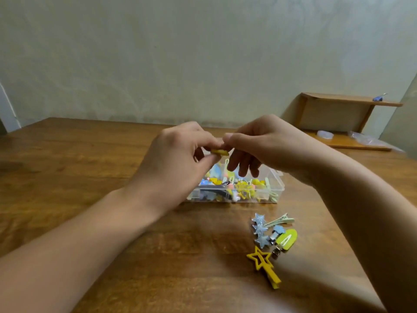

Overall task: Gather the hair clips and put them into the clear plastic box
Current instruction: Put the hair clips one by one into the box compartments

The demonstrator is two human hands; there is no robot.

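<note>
A clear plastic box (276, 185) stands in the middle of the wooden table, filled with several coloured hair clips. Above it, my left hand (180, 152) and my right hand (259, 143) meet and both pinch a small yellow hair clip (219, 152) between thumb and fingers. My hands hide the box's far side. In front of the box to the right lie loose clips: a yellow star clip (262, 264), a green snap clip (286, 239), blue star clips (259, 229) and a pale green long clip (281, 220).
The wooden table (90, 177) reaches to a pale wall behind. At the back right a small wooden shelf (343, 114) holds a blue object (378, 98) on top and clear plastic items (326, 134) below.
</note>
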